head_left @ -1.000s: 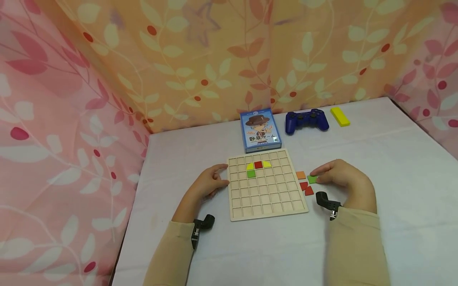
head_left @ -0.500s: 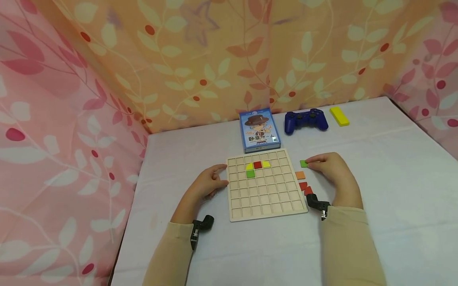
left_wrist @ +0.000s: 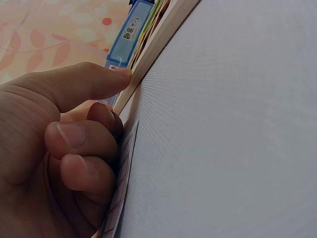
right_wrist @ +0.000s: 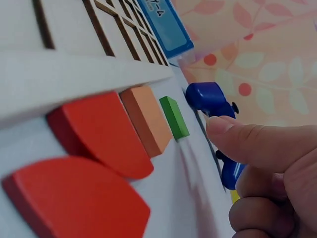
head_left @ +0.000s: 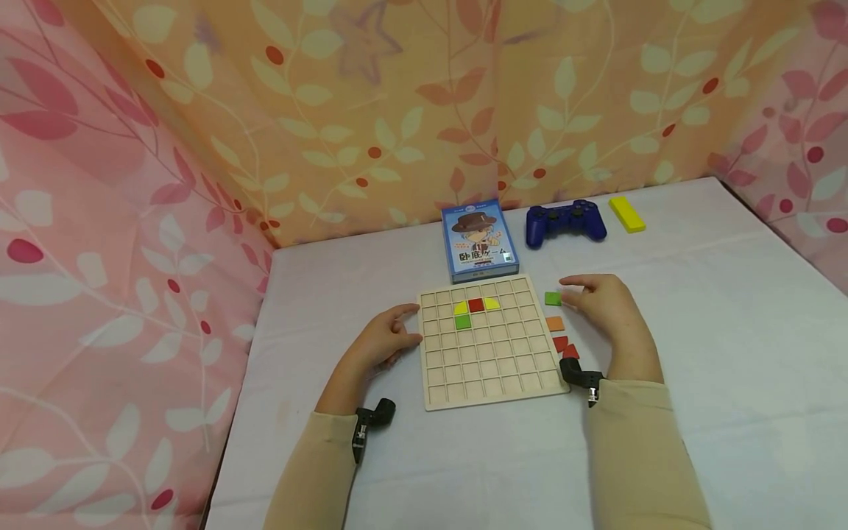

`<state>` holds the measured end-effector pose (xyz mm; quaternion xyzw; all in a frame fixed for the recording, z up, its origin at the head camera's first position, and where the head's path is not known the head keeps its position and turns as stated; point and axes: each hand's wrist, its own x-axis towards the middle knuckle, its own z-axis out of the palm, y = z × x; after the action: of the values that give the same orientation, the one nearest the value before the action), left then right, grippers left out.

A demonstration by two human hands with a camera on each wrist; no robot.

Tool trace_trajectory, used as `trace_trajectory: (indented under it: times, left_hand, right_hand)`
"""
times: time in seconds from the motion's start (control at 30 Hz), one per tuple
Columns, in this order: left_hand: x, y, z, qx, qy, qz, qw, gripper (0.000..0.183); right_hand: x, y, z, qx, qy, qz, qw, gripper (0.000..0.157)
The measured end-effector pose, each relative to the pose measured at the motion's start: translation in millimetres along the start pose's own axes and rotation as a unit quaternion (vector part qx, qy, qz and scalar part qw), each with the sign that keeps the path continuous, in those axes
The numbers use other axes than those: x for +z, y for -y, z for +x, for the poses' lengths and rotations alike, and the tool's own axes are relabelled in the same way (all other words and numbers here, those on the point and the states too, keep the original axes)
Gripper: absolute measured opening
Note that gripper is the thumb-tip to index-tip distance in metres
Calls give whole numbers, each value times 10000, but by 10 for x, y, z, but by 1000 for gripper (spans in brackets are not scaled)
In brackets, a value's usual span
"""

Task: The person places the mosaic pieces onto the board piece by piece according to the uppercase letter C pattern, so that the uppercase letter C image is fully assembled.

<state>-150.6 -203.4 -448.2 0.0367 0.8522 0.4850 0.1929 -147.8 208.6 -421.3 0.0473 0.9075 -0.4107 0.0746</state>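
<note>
The wooden grid board (head_left: 493, 364) lies flat. On it sit a red square tile (head_left: 475, 305) between two yellow quarter-round tiles (head_left: 492, 303) and a green square tile (head_left: 463, 322) below the left one. My left hand (head_left: 380, 340) touches the board's left edge with its thumb and index finger; its other fingers are curled under. Right of the board lies another green square tile (head_left: 553, 299), above an orange square tile (head_left: 555, 324) and two red rounded tiles (right_wrist: 106, 134). My right hand (head_left: 609, 309) hovers beside that green tile, holding nothing, thumb and index apart.
A blue game box (head_left: 480, 239) stands behind the board. To its right lie a blue game controller (head_left: 566, 223) and a yellow block (head_left: 626, 214). A thin gridded strip (left_wrist: 119, 191) shows under the left fingers. Floral curtains (head_left: 371, 132) border the white table.
My right hand has slid the green tile from beside the orange tile up and leftward to above it, then let it go. The left hand stays on the board's edge.
</note>
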Motion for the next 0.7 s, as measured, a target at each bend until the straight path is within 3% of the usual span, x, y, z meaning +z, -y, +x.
trace_trajectory:
  times: [0.27,0.7]
  left_hand:
    - [4,7,-12,-16,-56,6,10000,66]
    - [3,5,0,-14,-7,-108,9999,66]
  right_hand:
    - [5,-74,55,181,402,-239,9987,52]
    - [76,-33,65,65,436,-410,9982,46]
